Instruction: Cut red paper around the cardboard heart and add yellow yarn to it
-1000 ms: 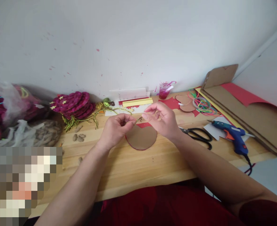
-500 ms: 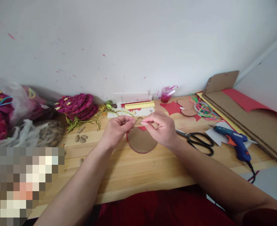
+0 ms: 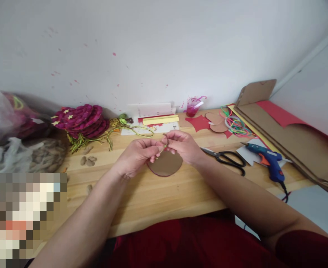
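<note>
A thin yellow-green and dark cord (image 3: 166, 140) is pinched between the fingertips of both hands, forming a small loop at the top. My left hand (image 3: 137, 154) grips it from the left with thumb and fingers closed. From the other side my right hand (image 3: 182, 146) holds it in a pinch, the fingertips of both hands almost meeting. Just beneath them a round brown cardboard disc (image 3: 166, 166) with a dark pink edge lies on the wooden table (image 3: 152, 201). The hands hide the disc's upper part.
Scissors (image 3: 228, 158) and a blue glue gun (image 3: 267, 158) lie to the right, near stacked cardboard (image 3: 281, 134). Behind are a cup of pink paint (image 3: 192, 108), red paper (image 3: 198, 123) and colourful cords (image 3: 235, 124). At left are purple stacked discs (image 3: 82, 121) and bagged peanuts (image 3: 46, 154).
My hands have drawn closer together, and the cord between them now makes a small upright loop. The whole view has shifted slightly, so the table's things appear further left and higher.
</note>
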A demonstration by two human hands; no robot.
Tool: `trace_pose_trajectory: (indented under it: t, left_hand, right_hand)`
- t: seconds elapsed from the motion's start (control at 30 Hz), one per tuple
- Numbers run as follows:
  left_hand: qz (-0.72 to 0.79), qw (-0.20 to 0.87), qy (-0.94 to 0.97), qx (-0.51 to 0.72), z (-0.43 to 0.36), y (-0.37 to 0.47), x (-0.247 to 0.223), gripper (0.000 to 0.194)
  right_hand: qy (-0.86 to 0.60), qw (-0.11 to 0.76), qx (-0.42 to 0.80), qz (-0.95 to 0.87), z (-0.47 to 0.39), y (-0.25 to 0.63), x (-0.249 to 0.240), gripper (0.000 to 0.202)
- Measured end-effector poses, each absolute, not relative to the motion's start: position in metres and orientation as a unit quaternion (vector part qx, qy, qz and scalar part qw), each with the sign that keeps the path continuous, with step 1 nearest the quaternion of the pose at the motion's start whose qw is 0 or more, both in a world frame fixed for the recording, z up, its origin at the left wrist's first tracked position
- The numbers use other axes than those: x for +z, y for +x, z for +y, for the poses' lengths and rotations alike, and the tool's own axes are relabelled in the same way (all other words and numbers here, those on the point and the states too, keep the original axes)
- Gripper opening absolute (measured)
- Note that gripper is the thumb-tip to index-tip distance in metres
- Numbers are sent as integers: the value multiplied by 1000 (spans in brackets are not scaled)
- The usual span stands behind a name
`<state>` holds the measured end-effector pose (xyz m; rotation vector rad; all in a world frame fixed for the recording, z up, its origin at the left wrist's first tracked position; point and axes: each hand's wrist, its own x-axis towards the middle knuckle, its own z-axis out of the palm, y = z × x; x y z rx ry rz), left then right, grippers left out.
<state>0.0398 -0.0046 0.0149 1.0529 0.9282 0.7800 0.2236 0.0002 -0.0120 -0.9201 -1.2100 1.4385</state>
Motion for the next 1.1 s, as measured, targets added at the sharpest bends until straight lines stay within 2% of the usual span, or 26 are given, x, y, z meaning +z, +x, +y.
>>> trace_pose_trajectory:
  t: [0.23,0.4,0.6,1.1]
  left_hand:
    - [402,714,479,315,-6,44,13,13]
    - [430,695,453,355,-5,42,16,23]
    - [451,660,458,389,-1,40,15,29]
    - [463,650,413,438,4,40,12,35]
  right_hand:
    - [-356,499,590,-525,0,224,-8,28]
    - [-379,532,574,-494,3,227,-9,33]
    - [-326,569,604,-453,5,236,-2,30]
    - [-300,581,630,-419,2,247,18,32]
